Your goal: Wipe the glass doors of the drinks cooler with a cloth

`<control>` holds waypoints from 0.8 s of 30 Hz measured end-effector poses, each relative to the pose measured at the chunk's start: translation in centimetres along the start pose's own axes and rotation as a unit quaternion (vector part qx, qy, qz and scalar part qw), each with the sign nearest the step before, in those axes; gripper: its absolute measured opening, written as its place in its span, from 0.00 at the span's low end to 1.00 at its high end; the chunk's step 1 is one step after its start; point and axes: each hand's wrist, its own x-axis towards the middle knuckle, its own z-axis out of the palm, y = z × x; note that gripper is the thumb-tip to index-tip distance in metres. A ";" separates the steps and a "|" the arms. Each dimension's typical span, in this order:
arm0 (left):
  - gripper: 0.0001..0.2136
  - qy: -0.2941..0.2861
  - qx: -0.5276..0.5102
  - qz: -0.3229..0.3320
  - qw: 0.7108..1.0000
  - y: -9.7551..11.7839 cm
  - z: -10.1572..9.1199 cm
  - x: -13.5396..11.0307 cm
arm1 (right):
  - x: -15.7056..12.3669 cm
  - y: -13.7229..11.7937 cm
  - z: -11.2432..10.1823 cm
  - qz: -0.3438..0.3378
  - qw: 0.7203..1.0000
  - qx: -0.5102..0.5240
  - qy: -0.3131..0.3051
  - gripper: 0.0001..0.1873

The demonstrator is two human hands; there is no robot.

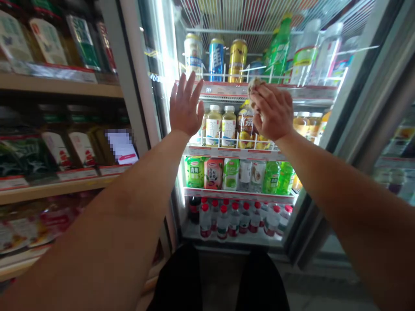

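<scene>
My left hand (186, 106) is raised with fingers spread and nothing in it, at the left side of a lit drinks fridge. My right hand (274, 108) is closed around a crumpled beige cloth (255, 84), level with the price strip (227, 89) of the upper shelf. Whether the cloth touches the strip I cannot tell. Above the strip stand a blue can (216, 60), a gold can (237, 60) and a green bottle (279, 52). Below it, between my hands, are tea bottles with white caps (229, 126) and a dark bottle with a yellow cap (245, 129).
Lower fridge shelves hold green and red drinks (213, 173) and several water bottles with red caps (223, 222). Wooden shelves (61, 88) of bottles flank the fridge on the left, with a pixelated phone-like screen (121, 146) there. A metal door frame (350, 142) stands at the right.
</scene>
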 end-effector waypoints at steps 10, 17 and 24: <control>0.31 0.014 0.010 0.006 1.000 0.0 0.1 -0.2 | -0.1 -0.1 -0.2 -0.029 0.999 0.004 -0.020 0.30; 0.30 0.026 0.028 0.014 0.999 -0.1 0.2 -0.3 | -0.1 0.0 0.0 -0.005 1.000 -0.014 -0.007 0.30; 0.30 0.016 0.023 0.011 1.000 -0.3 0.2 -0.2 | -0.1 -0.3 -0.4 -0.017 0.999 -0.004 -0.028 0.30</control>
